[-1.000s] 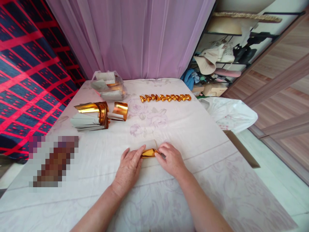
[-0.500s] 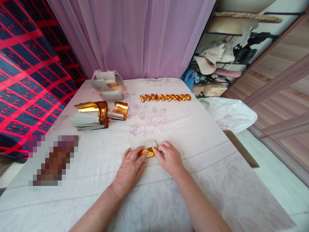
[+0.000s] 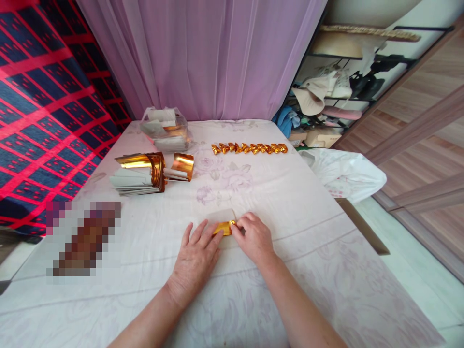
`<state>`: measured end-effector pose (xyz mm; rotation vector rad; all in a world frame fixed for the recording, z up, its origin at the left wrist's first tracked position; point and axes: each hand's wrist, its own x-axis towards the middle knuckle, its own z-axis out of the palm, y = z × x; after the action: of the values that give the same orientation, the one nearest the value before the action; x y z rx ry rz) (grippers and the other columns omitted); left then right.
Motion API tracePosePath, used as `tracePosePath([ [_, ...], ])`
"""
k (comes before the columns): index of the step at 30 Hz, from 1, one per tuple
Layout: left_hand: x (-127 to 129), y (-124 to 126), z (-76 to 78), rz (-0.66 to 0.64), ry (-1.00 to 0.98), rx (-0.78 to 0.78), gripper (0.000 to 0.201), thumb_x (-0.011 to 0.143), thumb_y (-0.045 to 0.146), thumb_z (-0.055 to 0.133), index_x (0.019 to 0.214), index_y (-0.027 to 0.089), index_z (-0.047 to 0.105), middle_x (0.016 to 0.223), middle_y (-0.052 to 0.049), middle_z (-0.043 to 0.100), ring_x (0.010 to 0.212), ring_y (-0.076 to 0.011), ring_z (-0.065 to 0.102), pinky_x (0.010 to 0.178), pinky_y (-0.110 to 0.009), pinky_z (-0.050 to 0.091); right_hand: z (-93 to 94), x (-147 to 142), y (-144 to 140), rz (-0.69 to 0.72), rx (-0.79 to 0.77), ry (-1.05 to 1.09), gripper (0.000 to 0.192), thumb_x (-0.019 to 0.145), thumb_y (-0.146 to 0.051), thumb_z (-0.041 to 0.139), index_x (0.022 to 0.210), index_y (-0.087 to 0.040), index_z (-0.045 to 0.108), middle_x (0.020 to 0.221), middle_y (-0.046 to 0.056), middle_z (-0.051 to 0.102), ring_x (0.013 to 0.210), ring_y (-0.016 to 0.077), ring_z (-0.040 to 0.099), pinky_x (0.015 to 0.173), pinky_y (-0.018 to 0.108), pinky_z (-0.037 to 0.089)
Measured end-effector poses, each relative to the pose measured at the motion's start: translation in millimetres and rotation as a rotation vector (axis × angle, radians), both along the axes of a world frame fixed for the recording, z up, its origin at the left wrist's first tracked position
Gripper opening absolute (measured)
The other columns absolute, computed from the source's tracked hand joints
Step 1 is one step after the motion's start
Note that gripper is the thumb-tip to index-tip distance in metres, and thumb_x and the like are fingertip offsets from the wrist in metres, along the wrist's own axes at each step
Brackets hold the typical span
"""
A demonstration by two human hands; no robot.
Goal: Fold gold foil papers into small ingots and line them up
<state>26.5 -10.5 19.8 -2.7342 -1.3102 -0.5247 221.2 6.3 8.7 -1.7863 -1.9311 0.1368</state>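
Observation:
A sheet of gold foil paper (image 3: 224,228) lies on the table in front of me, its gold part folded into a narrow strip and its pale side showing beyond. My left hand (image 3: 197,249) rests flat with fingers spread, thumb and fingertips pressing the strip's left end. At the right end, the thumb and bent fingers of my right hand (image 3: 254,237) pinch the strip's corner. Part of the paper is hidden under both hands. Farther back, several small folded gold foil pieces (image 3: 250,148) form a row.
Left of centre is a fanned stack of gold foil sheets (image 3: 135,178), with a curled sheet (image 3: 184,165) beside it. Behind stands a clear plastic bag (image 3: 165,129) of more paper. A pixelated patch covers something at left. A white bag (image 3: 350,174) lies past the table's right edge.
The fingers of my left hand have spread wider and lie flatter. My right fingertips have turned the strip's right corner over. The whole view has shifted slightly.

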Motion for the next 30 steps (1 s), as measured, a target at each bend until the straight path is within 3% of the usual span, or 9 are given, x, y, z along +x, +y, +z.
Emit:
tracePosePath([
  [6, 12, -16, -3.8, -0.11, 0.061, -0.012, 0.039, 0.099, 0.034, 0.041, 0.132, 0.019, 0.057, 0.137, -0.006, 0.06, 0.13, -0.0249, 0.05, 0.113, -0.048, 0.031, -0.8, 1, 0, 0.007, 0.005, 0.004, 0.023, 0.086, -0.025, 0.06, 0.064, -0.023, 0.057, 0.078, 0.001, 0.062, 0.074, 0.0149, 0.057, 0.067, 0.025, 0.039],
  [11, 15, -18, -10.1, -0.081, 0.073, -0.077, 0.046, 0.098, 0.044, 0.044, 0.134, 0.017, 0.055, 0.137, -0.009, 0.059, 0.129, -0.0274, 0.052, 0.112, -0.05, 0.033, -1.5, 1, 0, 0.005, 0.028, 0.013, 0.024, 0.087, -0.026, 0.058, 0.063, -0.023, 0.057, 0.077, 0.001, 0.061, 0.074, 0.0146, 0.057, 0.067, 0.025, 0.039],
  [30, 11, -14, -15.3, -0.088, 0.016, -0.159, 0.051, 0.097, 0.047, 0.046, 0.137, 0.016, 0.051, 0.138, -0.011, 0.057, 0.132, -0.031, 0.047, 0.113, -0.054, 0.031, -2.1, 0, 0, -0.025, -0.002, 0.018, 0.012, 0.083, -0.023, 0.06, 0.072, -0.022, 0.059, 0.083, 0.001, 0.061, 0.077, 0.0156, 0.059, 0.068, 0.026, 0.04],
])
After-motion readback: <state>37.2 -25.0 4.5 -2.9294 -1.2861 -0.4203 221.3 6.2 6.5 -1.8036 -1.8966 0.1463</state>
